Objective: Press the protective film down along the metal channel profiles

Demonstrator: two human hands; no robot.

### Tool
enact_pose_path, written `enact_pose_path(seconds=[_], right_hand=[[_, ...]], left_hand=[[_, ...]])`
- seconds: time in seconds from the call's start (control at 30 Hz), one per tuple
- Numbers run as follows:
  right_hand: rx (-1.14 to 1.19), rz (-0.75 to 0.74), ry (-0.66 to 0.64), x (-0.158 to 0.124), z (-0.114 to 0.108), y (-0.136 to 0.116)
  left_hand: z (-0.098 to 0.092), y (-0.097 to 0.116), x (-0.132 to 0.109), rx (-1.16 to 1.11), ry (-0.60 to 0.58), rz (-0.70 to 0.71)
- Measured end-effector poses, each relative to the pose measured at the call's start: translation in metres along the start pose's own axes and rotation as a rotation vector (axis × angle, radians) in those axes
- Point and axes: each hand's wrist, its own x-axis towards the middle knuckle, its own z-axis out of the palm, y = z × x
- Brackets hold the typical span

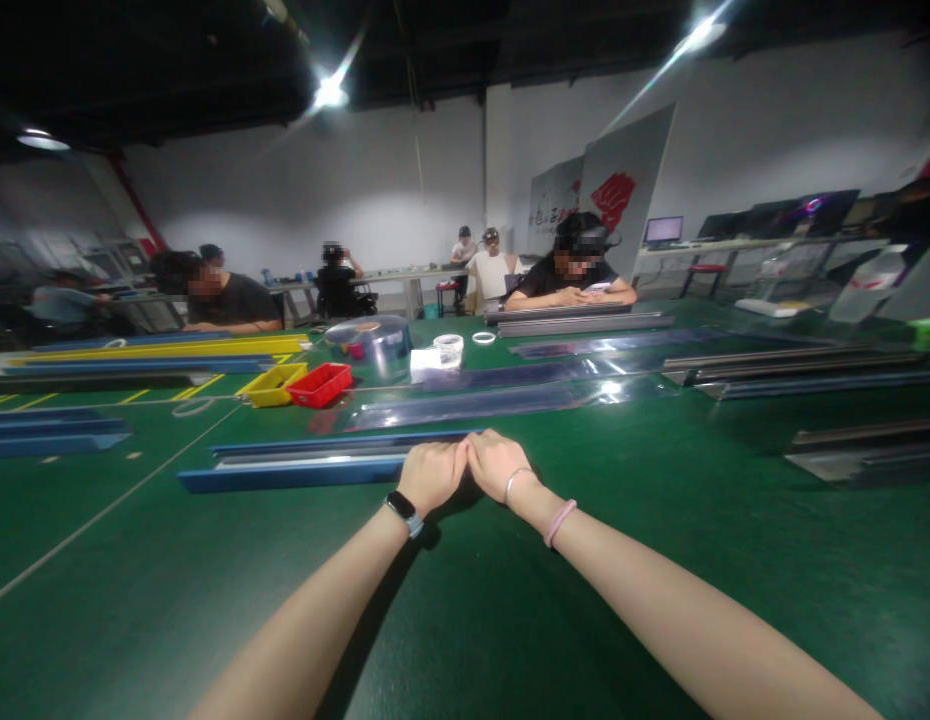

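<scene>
A long blue channel profile [300, 475] lies across the green table in front of me, with a pale strip [315, 459] along its inside. My left hand [433, 475] is closed over the channel's right end, its fingers curled out of sight beneath. Against it, knuckles touching, my right hand [499, 462] is also closed, at the very end of the channel. Whatever its fingers pinch is hidden. Both arms reach straight forward.
Beyond the channel lie clear plastic strips [465, 403], a red bin [320, 385], a yellow bin [276, 385] and a roll of clear film [382, 345]. Dark profiles [870, 450] lie at right, more blue ones [52, 430] at left. A person [574, 270] sits across the table.
</scene>
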Motion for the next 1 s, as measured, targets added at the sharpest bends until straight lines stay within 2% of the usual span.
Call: enact_pose_path(seconds=[0.33,0.57,1.0], right_hand=[[0.004,-0.026,-0.005,0.0012,0.0054,0.0009],[-0.012,-0.06,0.033,0.0021,0.0081,0.0021],[-0.067,-0.017,-0.043,0.0011,0.0025,-0.0007]], left_hand=[[-0.006,0.0038,0.0012,0.046,0.043,-0.051],[-0.0013,0.0013,0.0006,0.066,-0.01,-0.061],[-0.0021,0.0046,0.0029,0.097,-0.003,-0.121]])
